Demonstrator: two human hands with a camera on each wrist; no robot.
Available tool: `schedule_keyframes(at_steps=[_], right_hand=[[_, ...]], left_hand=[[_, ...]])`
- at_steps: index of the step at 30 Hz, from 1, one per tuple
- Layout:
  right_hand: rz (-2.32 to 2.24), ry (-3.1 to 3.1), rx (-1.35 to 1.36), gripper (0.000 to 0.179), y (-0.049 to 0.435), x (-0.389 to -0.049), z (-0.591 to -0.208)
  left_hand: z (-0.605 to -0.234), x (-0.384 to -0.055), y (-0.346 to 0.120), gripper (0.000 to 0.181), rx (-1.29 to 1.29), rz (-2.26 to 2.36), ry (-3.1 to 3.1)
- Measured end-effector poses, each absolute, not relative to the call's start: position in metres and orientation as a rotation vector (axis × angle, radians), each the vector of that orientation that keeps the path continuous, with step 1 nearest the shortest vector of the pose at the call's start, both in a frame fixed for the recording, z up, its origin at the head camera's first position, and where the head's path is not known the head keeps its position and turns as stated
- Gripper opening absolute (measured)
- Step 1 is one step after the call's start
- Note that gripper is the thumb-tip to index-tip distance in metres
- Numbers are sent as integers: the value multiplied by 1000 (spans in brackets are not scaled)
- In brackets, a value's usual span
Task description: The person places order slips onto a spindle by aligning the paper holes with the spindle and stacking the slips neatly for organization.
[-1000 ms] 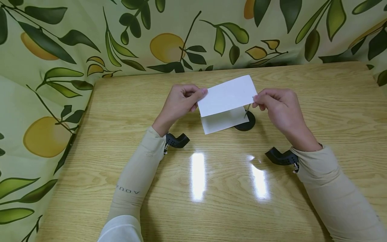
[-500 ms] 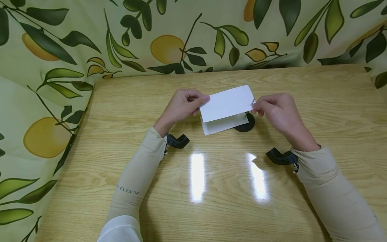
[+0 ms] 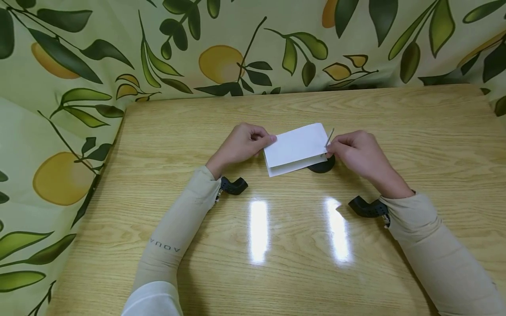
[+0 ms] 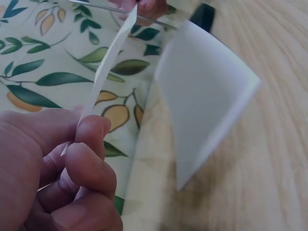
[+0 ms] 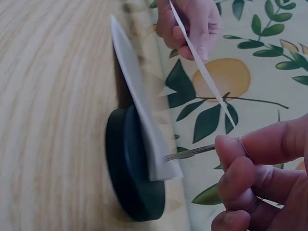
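Observation:
A bill spike stands on the table, its round black base (image 3: pixel 322 167) low and its thin metal rod (image 3: pixel 330 137) rising through paper. My left hand (image 3: pixel 242 148) pinches the left end of a white paper slip (image 3: pixel 295 144) between thumb and fingers. At the slip's right end, my right hand (image 3: pixel 356 156) pinches it right beside the rod, whose tip pokes up above the slip. Lower on the rod sits a second white slip (image 5: pixel 137 91), tilted close over the base and apart from the held one in the right wrist view. Its surface (image 4: pixel 207 77) faces the left wrist camera.
The wood-grain table (image 3: pixel 292 232) carries two bright light reflections. A leaf-and-fruit patterned cloth (image 3: pixel 221 61) hangs behind it and along the left side. Black wrist mounts (image 3: pixel 234 186) stick out from both sleeves above the tabletop.
Both hands have lowered the upper slip toward the lower one, and the gap between them has narrowed. The rod's tip now stands well above the upper slip.

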State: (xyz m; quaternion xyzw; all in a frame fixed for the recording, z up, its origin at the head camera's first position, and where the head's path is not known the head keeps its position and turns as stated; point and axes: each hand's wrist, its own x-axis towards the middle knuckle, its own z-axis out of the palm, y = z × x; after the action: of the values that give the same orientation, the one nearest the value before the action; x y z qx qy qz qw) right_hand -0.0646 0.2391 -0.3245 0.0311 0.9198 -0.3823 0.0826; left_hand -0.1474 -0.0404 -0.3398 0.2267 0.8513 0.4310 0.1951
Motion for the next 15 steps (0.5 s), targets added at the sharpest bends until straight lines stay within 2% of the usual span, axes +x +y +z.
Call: schedule_keyframes(at_steps=[15], right_hand=[[-905,2726,-17,29,239,-71,-339]], left_hand=[[-351,-148,-38,27,757,1020,2482]])
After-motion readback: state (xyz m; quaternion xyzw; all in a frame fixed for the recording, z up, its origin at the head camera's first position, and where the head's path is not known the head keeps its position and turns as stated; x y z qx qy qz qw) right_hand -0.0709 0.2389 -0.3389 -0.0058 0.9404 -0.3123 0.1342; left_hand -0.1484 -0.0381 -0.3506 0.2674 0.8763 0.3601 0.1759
